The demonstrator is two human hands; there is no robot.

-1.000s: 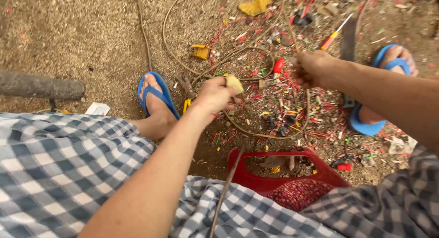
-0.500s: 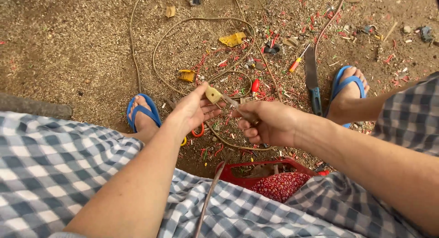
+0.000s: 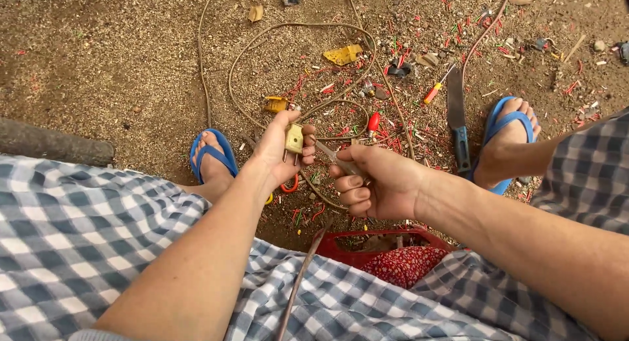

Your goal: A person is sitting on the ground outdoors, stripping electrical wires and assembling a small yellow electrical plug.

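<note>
Down low, the left hand pinches a small yellowish plastic plug; the right hand is clenched on a thin metal tool, its tip just beside the plug's edge, above littered dirt ground.

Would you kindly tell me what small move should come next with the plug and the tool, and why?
Probably bring the tool's tip the last bit to the yellow plug and work it in. The left hand holds the plug steady, the right hand grips the tool, and its tip points at the plug, just short of it.
</note>
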